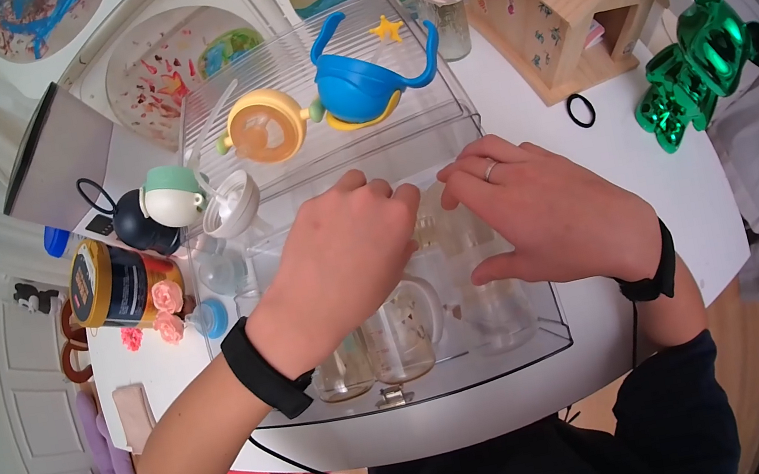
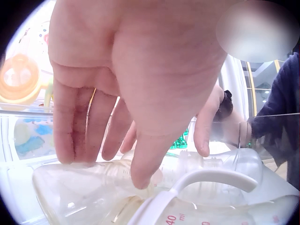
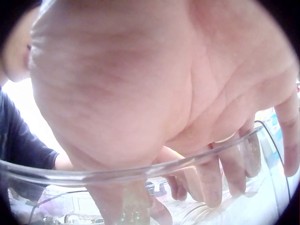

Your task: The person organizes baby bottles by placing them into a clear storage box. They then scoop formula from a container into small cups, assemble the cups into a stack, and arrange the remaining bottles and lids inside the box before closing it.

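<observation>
In the head view both hands reach into a clear box (image 1: 486, 383) with bottles inside. My left hand (image 1: 342, 254) is over the left bottles, and in its wrist view the fingers point down at a clear bottle (image 2: 70, 187) lying on its side. The thumb hangs near that bottle's neck. Next to it is a bottle with a white handle (image 2: 215, 177) and pink ml marks. My right hand (image 1: 542, 208) is spread above a clear bottle (image 1: 500, 317) at the box's right side. In its wrist view the fingers hang behind the clear rim (image 3: 93, 177), holding nothing.
Behind the hands, a clear lid (image 1: 307, 173) carries a blue two-handled cup (image 1: 358, 83) and a yellow-ringed cup (image 1: 264, 127). Left are a gold-lidded tub (image 1: 124, 282) and a blue-ringed bottle part (image 1: 211, 317). A wooden house (image 1: 562, 2) and green figurine (image 1: 703, 53) stand right.
</observation>
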The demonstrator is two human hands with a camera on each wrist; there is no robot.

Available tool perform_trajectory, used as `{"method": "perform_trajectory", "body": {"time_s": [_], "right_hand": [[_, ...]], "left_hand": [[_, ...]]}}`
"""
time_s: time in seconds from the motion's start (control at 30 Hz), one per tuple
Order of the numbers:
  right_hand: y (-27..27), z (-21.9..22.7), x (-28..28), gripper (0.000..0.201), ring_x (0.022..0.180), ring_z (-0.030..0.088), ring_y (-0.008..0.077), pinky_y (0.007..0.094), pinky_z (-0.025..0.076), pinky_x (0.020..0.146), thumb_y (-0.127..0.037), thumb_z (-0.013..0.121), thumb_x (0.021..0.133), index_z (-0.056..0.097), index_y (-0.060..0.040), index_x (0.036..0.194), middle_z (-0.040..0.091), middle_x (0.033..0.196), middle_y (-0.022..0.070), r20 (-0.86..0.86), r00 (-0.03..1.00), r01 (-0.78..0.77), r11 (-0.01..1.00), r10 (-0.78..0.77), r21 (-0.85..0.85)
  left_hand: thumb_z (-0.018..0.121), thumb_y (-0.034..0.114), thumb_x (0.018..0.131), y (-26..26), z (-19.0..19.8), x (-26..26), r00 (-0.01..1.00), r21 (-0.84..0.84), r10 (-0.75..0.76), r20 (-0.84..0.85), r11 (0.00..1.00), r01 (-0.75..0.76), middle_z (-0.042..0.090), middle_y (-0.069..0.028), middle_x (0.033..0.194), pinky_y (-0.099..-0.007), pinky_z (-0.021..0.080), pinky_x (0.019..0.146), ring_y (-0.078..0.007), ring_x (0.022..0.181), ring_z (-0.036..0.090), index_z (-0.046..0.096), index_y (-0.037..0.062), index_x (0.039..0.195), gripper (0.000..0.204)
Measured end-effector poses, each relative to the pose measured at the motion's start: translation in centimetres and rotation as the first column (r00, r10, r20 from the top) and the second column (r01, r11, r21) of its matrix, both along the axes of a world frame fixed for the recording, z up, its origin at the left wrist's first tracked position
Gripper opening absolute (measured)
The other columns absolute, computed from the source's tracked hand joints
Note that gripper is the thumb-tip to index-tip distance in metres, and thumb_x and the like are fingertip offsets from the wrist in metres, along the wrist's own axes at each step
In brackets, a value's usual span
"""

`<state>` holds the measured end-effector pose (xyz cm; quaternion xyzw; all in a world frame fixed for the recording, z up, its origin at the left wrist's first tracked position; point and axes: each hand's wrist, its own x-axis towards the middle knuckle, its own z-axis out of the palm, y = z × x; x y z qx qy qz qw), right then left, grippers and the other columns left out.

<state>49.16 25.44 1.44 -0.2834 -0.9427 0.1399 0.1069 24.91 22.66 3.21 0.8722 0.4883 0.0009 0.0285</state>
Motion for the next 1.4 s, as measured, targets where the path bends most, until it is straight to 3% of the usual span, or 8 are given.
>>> {"method": "perform_trajectory", "body": {"time_s": [0.1,0.2,0.3,0.4,0.7,0.93,1.23,1.4], "right_hand": [[-0.2,0.8,-0.3,0.061,0.138,0.055,0.0347,0.0428,0.048,0.114,-0.028,0.093,0.079,0.062,-0.0023,0.125,0.065,0.141,0.0135,0.068,0.996,0.060,0.990,-0.052,-0.130],[-0.2,1.0,-0.3,0.061,0.138,0.054,0.0346,0.0427,0.048,0.114,-0.027,0.094,0.079,0.062,-0.0023,0.124,0.065,0.140,0.0134,0.074,0.996,0.059,0.989,-0.049,-0.136],[0.0,-0.1,0.1,0.056,0.128,0.060,0.0317,0.0439,0.053,0.098,-0.029,0.091,0.082,0.061,0.0009,0.118,0.068,0.120,0.0144,-0.011,1.000,-0.003,1.000,0.003,0.000],[0.0,-0.1,0.0,0.056,0.128,0.060,0.0316,0.0438,0.053,0.098,-0.030,0.091,0.082,0.061,0.0006,0.119,0.068,0.120,0.0143,-0.011,1.000,-0.002,1.000,0.002,-0.002],[-0.1,-0.1,0.1,0.057,0.127,0.060,0.0320,0.0437,0.053,0.098,-0.030,0.091,0.082,0.062,0.0009,0.120,0.069,0.121,0.0141,-0.007,1.000,-0.004,1.000,0.004,0.006],[-0.1,-0.4,0.1,0.059,0.130,0.059,0.0316,0.0439,0.054,0.099,-0.028,0.092,0.080,0.063,0.0001,0.123,0.069,0.124,0.0138,-0.037,0.999,-0.003,1.000,0.003,0.009],[-0.1,-0.3,-0.3,0.054,0.131,0.059,0.0317,0.0435,0.053,0.102,-0.028,0.091,0.082,0.065,-0.0014,0.122,0.069,0.125,0.0126,-0.044,0.999,-0.007,1.000,0.006,-0.017],[0.0,0.1,-0.4,0.054,0.131,0.059,0.0315,0.0432,0.053,0.103,-0.029,0.090,0.083,0.065,-0.0023,0.123,0.069,0.126,0.0113,-0.036,0.999,-0.012,0.999,0.011,-0.045]], "left_hand": [[0.089,0.020,0.084,-0.9,2.5,-0.9,0.994,0.114,-0.002,0.107,0.993,-0.011,0.076,-0.0111,0.099,-0.0444,0.059,0.084,-0.0333,0.096,0.072,0.077,0.0067,0.116,0.037],[0.089,0.018,0.086,-1.4,4.7,-2.7,0.988,0.274,-0.013,0.154,0.961,-0.030,0.079,-0.0107,0.101,-0.0415,0.058,0.080,-0.0312,0.090,0.072,0.080,0.0075,0.113,0.031],[0.088,0.019,0.087,0.1,8.2,-7.2,0.928,0.281,0.256,0.272,0.901,-0.331,0.081,-0.0084,0.106,-0.0376,0.057,0.081,-0.0258,0.089,0.070,0.079,0.0054,0.113,0.030],[0.086,0.020,0.088,2.0,8.3,-9.1,0.972,0.415,0.188,0.142,0.880,-0.231,0.080,-0.0095,0.107,-0.0393,0.056,0.090,-0.0267,0.100,0.068,0.079,0.0057,0.115,0.032],[0.080,0.020,0.085,4.2,8.3,-5.8,0.994,0.319,0.049,0.092,0.945,-0.076,0.074,-0.0132,0.115,-0.0450,0.052,0.102,-0.0362,0.115,0.062,0.073,0.0069,0.127,0.045],[0.087,0.002,0.074,6.1,6.1,-3.3,0.973,0.372,-0.227,0.037,0.907,0.197,0.066,-0.0090,0.131,-0.0458,0.052,0.108,-0.0356,0.122,0.059,0.065,0.0135,0.139,0.070],[0.090,0.008,0.072,5.7,8.2,-2.7,0.969,0.475,-0.215,0.122,0.870,0.133,0.070,-0.0118,0.114,-0.0414,0.056,0.099,-0.0342,0.109,0.067,0.065,0.0086,0.134,0.067],[0.085,0.012,0.071,-0.6,13.2,-5.9,0.898,0.554,-0.351,0.264,0.818,0.157,0.067,-0.0155,0.127,-0.0398,0.054,0.104,-0.0282,0.119,0.069,0.060,-0.0032,0.140,0.075]]}}
